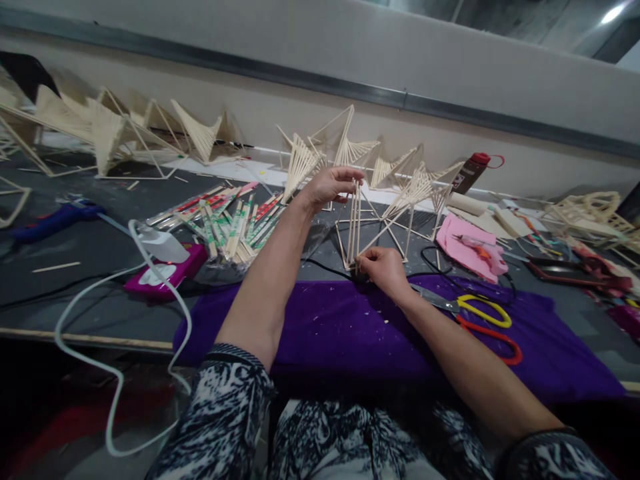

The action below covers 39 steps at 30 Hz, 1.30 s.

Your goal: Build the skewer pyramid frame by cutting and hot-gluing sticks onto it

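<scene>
A frame of thin wooden sticks [376, 230] stands on the grey table in front of me, with several sticks rising side by side at its left. My left hand [333, 185] is at the top of these upright sticks, its fingers closed around a stick's upper end. Low down at the same sticks, my right hand [383, 267] pinches the bottom end of a wooden stick [356, 230] between thumb and forefinger. Scissors [463, 308] with yellow and red handles lie on the purple cloth [340, 320] beside my right forearm.
Wrapped chopsticks [235, 227] lie in a heap to the left. Beyond them are a magenta power socket [167, 273] with a white cable and a blue glue gun [57, 220]. Finished-looking stick models [200, 130] line the wall. Pink paper [473, 247] and a brown bottle [470, 172] are right.
</scene>
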Tool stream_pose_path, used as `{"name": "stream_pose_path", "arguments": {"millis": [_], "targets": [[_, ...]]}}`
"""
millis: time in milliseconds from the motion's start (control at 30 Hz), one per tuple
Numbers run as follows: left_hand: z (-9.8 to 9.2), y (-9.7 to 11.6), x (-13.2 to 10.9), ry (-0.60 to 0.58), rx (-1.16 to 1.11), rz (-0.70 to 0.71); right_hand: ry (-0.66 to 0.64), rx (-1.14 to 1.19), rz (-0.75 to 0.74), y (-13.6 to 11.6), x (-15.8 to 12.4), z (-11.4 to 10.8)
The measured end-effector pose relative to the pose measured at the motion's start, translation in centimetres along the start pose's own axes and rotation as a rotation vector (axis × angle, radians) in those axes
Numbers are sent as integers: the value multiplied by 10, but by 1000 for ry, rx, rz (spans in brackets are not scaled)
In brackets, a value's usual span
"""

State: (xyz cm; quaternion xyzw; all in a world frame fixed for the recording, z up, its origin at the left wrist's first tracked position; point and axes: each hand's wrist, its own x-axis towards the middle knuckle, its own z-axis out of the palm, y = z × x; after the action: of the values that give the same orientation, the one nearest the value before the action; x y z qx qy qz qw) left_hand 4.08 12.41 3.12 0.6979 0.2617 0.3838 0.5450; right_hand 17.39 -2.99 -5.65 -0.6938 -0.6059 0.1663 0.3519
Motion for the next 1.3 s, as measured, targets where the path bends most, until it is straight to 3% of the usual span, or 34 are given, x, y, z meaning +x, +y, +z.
{"name": "stream_pose_path", "arguments": {"millis": [1300], "targets": [[1,-1,1,-14,-8,-4,43,9,-7,2,-2,5]]}}
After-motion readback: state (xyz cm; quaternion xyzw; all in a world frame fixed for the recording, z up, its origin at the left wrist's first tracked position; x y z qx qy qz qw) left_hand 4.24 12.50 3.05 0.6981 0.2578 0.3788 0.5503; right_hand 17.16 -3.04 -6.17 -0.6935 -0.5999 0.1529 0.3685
